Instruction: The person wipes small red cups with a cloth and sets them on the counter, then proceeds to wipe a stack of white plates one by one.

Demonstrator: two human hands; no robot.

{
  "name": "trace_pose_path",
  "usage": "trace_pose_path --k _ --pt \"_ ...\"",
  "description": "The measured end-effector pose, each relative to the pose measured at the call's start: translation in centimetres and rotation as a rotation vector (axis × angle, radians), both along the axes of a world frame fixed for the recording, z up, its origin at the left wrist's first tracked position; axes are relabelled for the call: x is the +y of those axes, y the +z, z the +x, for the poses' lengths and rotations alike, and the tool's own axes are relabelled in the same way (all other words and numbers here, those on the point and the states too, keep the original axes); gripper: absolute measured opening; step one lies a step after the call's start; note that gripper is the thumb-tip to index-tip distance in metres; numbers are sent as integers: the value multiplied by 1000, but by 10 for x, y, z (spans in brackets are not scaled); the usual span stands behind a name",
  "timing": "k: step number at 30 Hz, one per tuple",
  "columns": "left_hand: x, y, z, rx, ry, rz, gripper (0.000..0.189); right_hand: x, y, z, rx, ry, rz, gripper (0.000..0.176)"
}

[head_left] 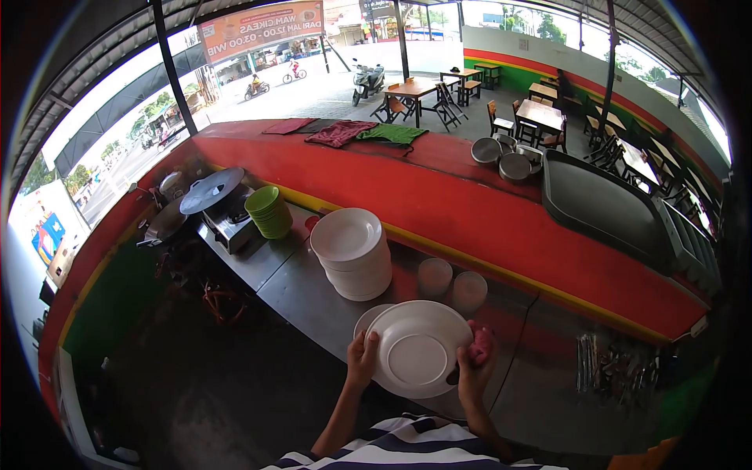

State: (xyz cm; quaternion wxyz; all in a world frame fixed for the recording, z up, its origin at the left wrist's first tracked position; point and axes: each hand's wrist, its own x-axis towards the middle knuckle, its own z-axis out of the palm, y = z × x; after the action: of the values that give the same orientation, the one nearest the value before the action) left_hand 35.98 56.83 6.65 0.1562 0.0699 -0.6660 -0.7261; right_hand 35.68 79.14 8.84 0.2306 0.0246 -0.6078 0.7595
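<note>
A white plate [419, 352] is held up in front of me with its ringed underside facing me. My left hand [363, 359] grips its left rim, thumb on the near face. At the right rim, my right hand [475, 374] is closed on the plate and also has a bunched pink cloth [481, 343] in it. Part of another white plate [370, 317] shows behind the held one; what it rests on is hidden. Just beyond stands a tall stack of white plates [350, 258]. Two pale translucent cups [435, 276] are right of that stack.
Green bowls [269, 211] are stacked beside a stove [229, 227] with a large lid [213, 190]. A red ledge [439, 207] runs behind the metal counter, bearing cloths [342, 133], metal pots [515, 166] and a dark tray [599, 205]. Cutlery [615, 368] lies at right.
</note>
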Motion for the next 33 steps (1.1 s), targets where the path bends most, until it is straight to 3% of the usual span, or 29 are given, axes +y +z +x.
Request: trace_pose_path --k 1,3,7,10,13,17,21,27,30,33 --pt "1 -3 0 0 -1 -2 35 1 7 4 72 -66 139 62" --pt "2 -13 2 -4 -7 -5 35 13 1 8 144 37 313 61" --pt "12 18 16 -73 -86 -258 38 31 -17 5 233 182 690 63" --pt "19 30 14 -124 -126 -385 39 22 -9 0 308 344 740 61" --pt "20 36 9 -134 -188 -494 37 -6 -14 4 358 198 679 60" --pt "11 47 -2 -27 -219 -513 35 -4 7 -18 427 301 863 70" --pt "-2 63 -8 106 -117 -491 34 -15 1 -31 353 180 678 70" --pt "7 75 -16 246 262 -94 41 -38 -3 -29 189 131 343 74" --pt "22 69 -21 294 429 225 46 -40 -22 -23 205 252 410 75" --pt "26 49 -19 229 428 351 49 -37 -31 1 322 389 728 77"
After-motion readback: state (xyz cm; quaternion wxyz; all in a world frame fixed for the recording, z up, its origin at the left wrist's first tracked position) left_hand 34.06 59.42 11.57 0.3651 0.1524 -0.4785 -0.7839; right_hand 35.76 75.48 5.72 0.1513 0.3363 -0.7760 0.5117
